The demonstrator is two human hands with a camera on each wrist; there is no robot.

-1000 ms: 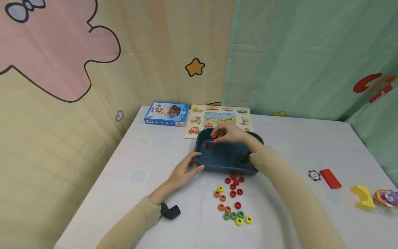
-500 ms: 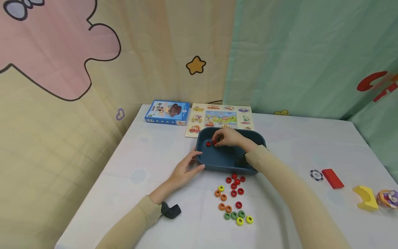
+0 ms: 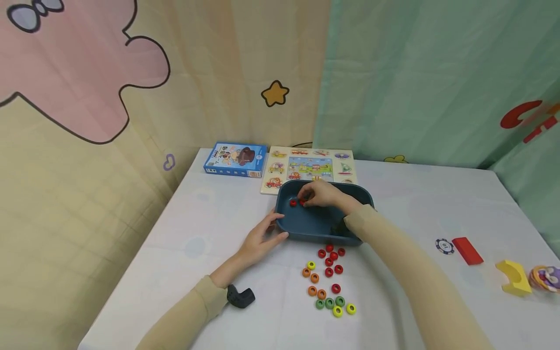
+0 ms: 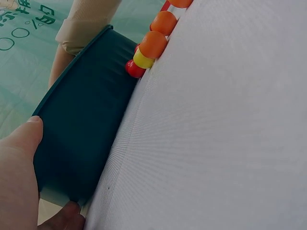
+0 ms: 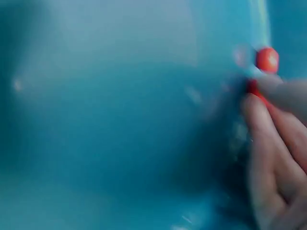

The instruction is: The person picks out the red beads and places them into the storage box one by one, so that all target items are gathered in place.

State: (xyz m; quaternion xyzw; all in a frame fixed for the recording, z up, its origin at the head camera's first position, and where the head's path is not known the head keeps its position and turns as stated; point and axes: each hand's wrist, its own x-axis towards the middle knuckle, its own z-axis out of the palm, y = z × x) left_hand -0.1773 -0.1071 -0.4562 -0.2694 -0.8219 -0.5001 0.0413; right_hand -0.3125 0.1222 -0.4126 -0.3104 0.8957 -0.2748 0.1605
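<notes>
A dark blue tray [image 3: 306,224] stands near the middle of the table. My left hand [image 3: 257,243] grips its front left corner, thumb against the front side in the left wrist view and fingers round the end. Inside the tray, my right hand [image 3: 323,193] pinches a red bead [image 3: 302,202] between thumb and fingertips, low over the floor; whether the bead touches the floor I cannot tell. Just left of it lies another red bead [image 3: 293,202]. In front of the tray lie several loose red beads [image 3: 329,262], orange beads [image 3: 314,278], green beads [image 3: 329,303] and yellow beads [image 3: 338,311].
Behind the tray lie a picture puzzle board [image 3: 310,166] and a blue box [image 3: 235,159]. At the right are a poker chip [image 3: 445,246], a red block [image 3: 467,251], a yellow arch block [image 3: 515,278] and a round purple-and-orange toy [image 3: 546,279]. A curtain hangs behind the table.
My right hand has lowered the red bead beside the other one inside the tray, then stayed nearly still. The left hand keeps its place on the tray.
</notes>
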